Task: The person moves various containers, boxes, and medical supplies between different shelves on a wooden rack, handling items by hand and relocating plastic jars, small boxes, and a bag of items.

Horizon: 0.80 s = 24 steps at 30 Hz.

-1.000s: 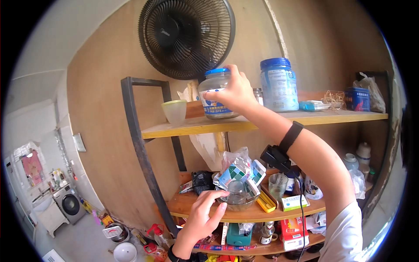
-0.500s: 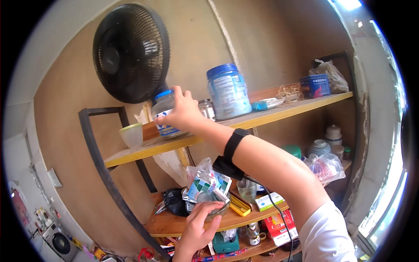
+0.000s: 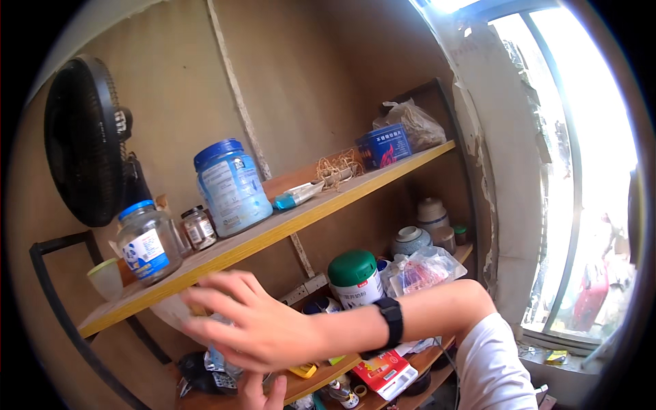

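Note:
My right hand (image 3: 256, 326) is in front of the yellow-edged top shelf (image 3: 301, 220), fingers apart and nothing in them. Above and left of it, a clear glass jar (image 3: 147, 247) with a blue lid stands on that shelf. Beside the jar are a small dark-lidded jar (image 3: 199, 228) and a pale cup with a green rim (image 3: 106, 279). My left hand (image 3: 263, 393) shows only a thumb and part of a finger at the lower edge. My right hand covers the rest, so what it touches is hidden.
A large blue-lidded tub (image 3: 234, 191), a blue box (image 3: 384, 146) and a plastic bag (image 3: 415, 124) stand along the top shelf. Below are a green-lidded tub (image 3: 355, 279), a black bag (image 3: 205, 374) and a red box (image 3: 385, 373). A black fan (image 3: 83, 140) stands at left.
My right hand has let go of the blue-lidded glass jar and come down to the front of the shelf. The view has swung right; the glass bowl under my left hand is now hidden.

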Tool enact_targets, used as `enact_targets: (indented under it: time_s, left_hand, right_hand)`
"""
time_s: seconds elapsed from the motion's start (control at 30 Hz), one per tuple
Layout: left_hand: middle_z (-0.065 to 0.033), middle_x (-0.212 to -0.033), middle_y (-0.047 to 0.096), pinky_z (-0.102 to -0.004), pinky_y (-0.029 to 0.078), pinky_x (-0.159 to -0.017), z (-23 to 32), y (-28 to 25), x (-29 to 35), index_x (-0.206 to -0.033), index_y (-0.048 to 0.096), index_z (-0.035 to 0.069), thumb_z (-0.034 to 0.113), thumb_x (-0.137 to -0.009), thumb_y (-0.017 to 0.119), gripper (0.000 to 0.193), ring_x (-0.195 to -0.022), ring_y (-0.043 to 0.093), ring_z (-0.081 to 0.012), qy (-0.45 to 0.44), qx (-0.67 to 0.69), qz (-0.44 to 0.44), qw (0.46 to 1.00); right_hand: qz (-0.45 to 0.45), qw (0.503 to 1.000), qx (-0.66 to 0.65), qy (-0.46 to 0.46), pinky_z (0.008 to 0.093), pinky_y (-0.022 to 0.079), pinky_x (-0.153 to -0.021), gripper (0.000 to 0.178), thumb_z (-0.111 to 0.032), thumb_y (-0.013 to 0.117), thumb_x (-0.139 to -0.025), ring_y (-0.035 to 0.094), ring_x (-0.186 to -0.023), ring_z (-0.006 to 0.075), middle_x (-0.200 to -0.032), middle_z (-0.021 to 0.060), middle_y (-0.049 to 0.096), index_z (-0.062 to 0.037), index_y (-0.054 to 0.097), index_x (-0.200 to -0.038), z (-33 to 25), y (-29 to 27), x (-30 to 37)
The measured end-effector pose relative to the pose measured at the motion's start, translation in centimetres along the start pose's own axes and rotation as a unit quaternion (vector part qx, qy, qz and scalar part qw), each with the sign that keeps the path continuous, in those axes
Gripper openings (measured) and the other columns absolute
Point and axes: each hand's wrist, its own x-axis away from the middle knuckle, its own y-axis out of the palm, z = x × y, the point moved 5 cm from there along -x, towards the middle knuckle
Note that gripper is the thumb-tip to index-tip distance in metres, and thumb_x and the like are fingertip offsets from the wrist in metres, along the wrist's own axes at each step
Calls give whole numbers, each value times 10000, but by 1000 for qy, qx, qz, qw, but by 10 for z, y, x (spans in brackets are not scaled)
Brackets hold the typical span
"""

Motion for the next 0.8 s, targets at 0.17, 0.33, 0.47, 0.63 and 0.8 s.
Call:
enact_targets:
  time_s: [0.17, 0.33, 0.47, 0.63, 0.8]
  left_hand:
    - [-172, -1282, 769, -465, 577, -1046, 6, 26, -33, -1272, 689, -3, 208, -897, 848, 459, -1205, 729, -397, 114, -61, -62, 990]
    - [-112, -1310, 752, -459, 590, -1035, 35, 41, -59, -1275, 731, 51, 97, -846, 910, 467, -1172, 714, -345, 184, -90, -74, 976]
    - [-136, -1306, 751, -473, 571, -1034, 54, 27, -82, -1252, 715, 21, 39, -891, 841, 383, -1161, 706, -374, 235, -66, 6, 970]
    - [-169, -1240, 777, -488, 560, -1037, 55, -13, -77, -1201, 683, 4, 34, -932, 771, 285, -1149, 715, -376, 216, -91, 103, 967]
    - [-152, -1264, 763, -465, 542, -1060, 49, -26, -48, -1211, 690, 6, 31, -931, 786, 297, -1176, 698, -363, 184, -105, 106, 972]
  right_hand:
    - [-161, 987, -24, -11, 528, 475, -1095, 468, -252, 759, -854, 566, -1344, 392, -1436, 186, 574, -49, 617, -1251, -45, -30, 132]
    - [-273, 961, 32, 40, 426, 538, -993, 379, -293, 782, -874, 629, -1288, 327, -1502, 152, 601, -93, 679, -1179, -53, -65, 178]
    - [-255, 959, 24, 123, 436, 586, -947, 337, -219, 840, -857, 667, -1158, 317, -1354, 108, 687, -118, 758, -1168, -38, -88, 171]
    - [-233, 965, -35, 118, 400, 598, -897, 348, -165, 859, -829, 692, -1073, 293, -1262, 94, 708, -82, 747, -1148, -24, -73, 147]
    - [-221, 969, -80, 81, 389, 586, -845, 317, -164, 854, -844, 682, -1006, 268, -1201, 84, 724, -74, 743, -1127, -26, -45, 106]
